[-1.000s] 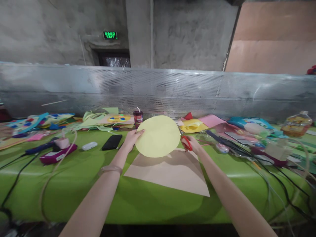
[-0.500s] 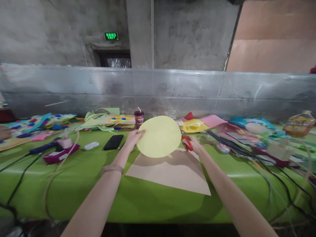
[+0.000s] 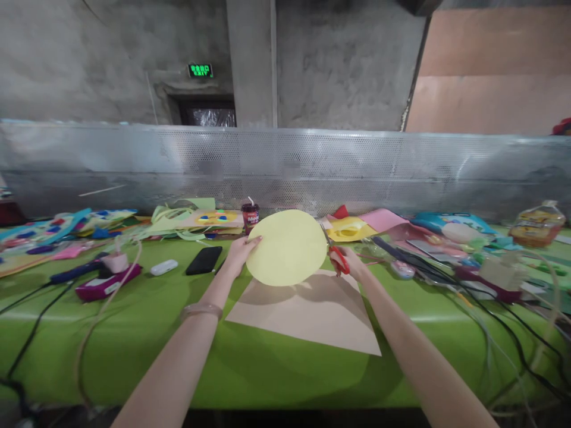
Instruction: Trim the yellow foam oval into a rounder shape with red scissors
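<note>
A round pale yellow paper disc (image 3: 286, 247) is held up above the table, its left edge pinched by my left hand (image 3: 239, 255). My right hand (image 3: 348, 262) is closed on the red handles of a pair of scissors (image 3: 339, 260), whose blades point up beside the right edge of the disc. Underneath lies a large pale pink sheet (image 3: 307, 315), partly shaded and partly covered by the disc.
On the green table (image 3: 267, 380) lie a black phone (image 3: 204, 260), a white case (image 3: 163, 267), a cup with a straw (image 3: 250, 218), cut coloured paper (image 3: 352, 228), cables and glue guns. A bottle (image 3: 537, 224) stands far right.
The scissor blades now show more clearly, pointing up beside the disc's right edge. The disc and both hands stay almost where they were; the view has shifted slightly.
</note>
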The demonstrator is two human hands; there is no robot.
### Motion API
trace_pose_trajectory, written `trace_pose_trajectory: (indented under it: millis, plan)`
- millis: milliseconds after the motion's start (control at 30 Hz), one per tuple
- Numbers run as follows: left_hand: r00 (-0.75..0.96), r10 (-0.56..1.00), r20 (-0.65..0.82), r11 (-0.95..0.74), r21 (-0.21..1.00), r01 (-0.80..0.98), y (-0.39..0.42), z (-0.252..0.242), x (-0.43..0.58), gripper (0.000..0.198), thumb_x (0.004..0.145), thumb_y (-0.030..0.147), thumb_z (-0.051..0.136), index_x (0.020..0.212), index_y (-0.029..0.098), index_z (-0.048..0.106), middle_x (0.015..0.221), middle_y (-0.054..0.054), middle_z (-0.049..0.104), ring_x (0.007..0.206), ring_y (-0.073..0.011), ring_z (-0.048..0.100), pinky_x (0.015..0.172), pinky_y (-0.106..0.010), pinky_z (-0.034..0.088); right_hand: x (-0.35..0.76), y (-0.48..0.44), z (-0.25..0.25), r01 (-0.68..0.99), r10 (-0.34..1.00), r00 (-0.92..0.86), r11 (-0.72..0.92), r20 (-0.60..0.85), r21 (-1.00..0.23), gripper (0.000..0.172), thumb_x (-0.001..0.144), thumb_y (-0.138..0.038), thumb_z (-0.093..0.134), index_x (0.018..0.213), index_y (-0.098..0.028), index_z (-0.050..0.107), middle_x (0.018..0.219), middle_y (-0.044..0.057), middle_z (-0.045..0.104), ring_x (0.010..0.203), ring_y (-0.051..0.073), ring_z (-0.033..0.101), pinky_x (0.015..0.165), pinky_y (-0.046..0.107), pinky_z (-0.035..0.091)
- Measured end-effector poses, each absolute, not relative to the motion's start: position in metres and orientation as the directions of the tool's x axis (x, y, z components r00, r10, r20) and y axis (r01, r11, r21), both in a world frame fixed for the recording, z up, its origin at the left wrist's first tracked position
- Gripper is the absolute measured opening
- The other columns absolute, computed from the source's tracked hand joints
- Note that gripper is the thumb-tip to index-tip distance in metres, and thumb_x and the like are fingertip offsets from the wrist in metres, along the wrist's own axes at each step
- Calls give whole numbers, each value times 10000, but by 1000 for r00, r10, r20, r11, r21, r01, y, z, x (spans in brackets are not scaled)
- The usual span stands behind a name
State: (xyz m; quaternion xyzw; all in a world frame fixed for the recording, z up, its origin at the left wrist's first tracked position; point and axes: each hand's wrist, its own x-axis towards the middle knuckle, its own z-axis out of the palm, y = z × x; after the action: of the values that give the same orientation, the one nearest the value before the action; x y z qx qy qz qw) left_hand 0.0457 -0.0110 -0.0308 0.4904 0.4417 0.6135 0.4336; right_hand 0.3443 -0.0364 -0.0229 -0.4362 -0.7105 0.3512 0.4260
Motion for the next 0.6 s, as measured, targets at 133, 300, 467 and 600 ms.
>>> trace_pose_trajectory:
  millis: [133,300,467,600]
  plan:
    - [-128,967,222,-235,967,-98,-13,-30,46,319,594,348,692,797,107,639,722,-89,683,568,-185,625,521,-272,501,344,-37,-23,317,922,-257,362,288,-877,218,697,-300,481,528,-187,403,392,-52,453,324,71,407,374,215,402]
    - [-121,964,236,-246,966,-83,-13,-31,45,341,589,369,689,806,111,641,754,-93,686,587,-192,629,534,-277,502,344,-37,-23,315,914,-283,376,292,-871,213,698,-301,478,537,-188,396,391,-50,459,327,75,414,374,214,396]
    - [-121,962,246,-254,966,-49,-10,-33,44,382,577,403,682,816,109,638,767,-100,686,594,-195,633,535,-274,496,343,-39,-22,332,915,-274,378,295,-864,227,699,-313,479,531,-187,394,393,-47,459,323,71,407,365,205,388]
    - [-130,961,246,-255,965,-56,-9,-33,44,374,568,390,691,803,104,633,744,-99,684,576,-192,628,525,-270,494,343,-39,-21,346,914,-282,379,290,-858,241,707,-323,483,527,-189,396,394,-45,462,327,73,411,381,210,400]
